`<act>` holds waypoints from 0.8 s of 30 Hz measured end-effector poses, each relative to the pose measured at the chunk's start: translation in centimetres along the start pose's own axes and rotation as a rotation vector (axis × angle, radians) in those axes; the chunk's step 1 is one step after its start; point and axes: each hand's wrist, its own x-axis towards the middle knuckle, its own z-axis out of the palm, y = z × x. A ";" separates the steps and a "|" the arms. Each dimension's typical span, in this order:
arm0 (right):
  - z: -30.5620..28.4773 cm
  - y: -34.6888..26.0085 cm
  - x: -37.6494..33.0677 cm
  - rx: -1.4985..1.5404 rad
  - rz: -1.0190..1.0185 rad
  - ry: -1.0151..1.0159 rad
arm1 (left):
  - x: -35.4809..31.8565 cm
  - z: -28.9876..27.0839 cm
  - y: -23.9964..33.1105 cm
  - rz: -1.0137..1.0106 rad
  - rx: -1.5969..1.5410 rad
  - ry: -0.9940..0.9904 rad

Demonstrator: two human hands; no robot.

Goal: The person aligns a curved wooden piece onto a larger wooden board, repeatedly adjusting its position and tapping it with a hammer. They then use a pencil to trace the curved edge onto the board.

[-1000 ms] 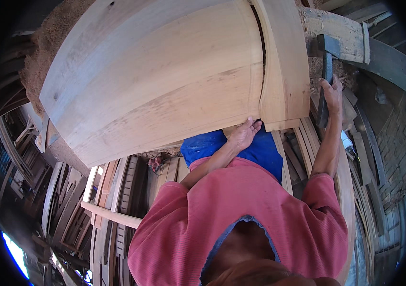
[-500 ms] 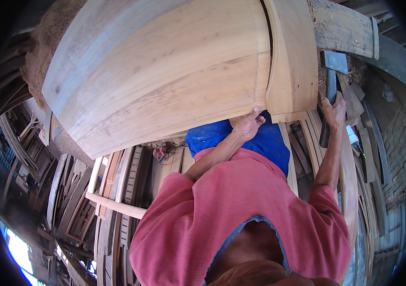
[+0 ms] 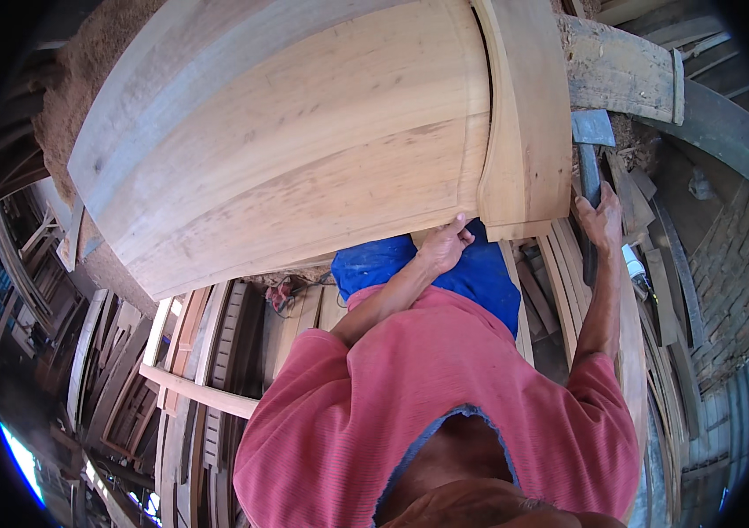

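A wide, pale wooden panel point(image 3: 304, 132) lies in front of me and reaches over my lap. Along its right end runs a wooden frame piece point(image 3: 533, 123), with a dark narrow gap between the two near the far side. My left hand point(image 3: 446, 246) grips the panel's near edge close to that joint, the thumb at the edge and the other fingers partly hidden. To the right of the frame piece, my right hand point(image 3: 601, 218) is closed around the handle of a hammer point(image 3: 593, 128). Its metal head is raised beside the frame piece, apart from it.
Stacked boards and strips point(image 3: 207, 378) stand at the left, with a light wooden bar point(image 3: 198, 390) across them. Sawdust point(image 3: 75, 106) is heaped beyond the panel. A thick curved plank point(image 3: 621, 70) lies at the far right, near a brick wall point(image 3: 735, 264).
The whole view has shifted slightly, so the panel sits lower and further left. The hammer has come a little closer to the frame piece. My left hand keeps its grip at the edge.
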 end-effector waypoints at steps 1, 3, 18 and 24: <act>-0.2 0.2 0.3 0.021 0.020 -0.032 | 0.0 -0.1 -0.1 0.000 0.001 0.000; -2.0 -2.4 0.2 0.192 0.116 -0.101 | 0.2 -0.3 -0.1 0.001 0.005 0.011; -2.8 -6.1 3.3 0.349 0.070 0.073 | 0.6 -1.4 -0.1 -0.026 0.014 -0.072; -0.1 -0.2 12.4 0.111 -0.148 0.387 | 1.3 -2.3 -0.6 -0.057 -0.015 -0.144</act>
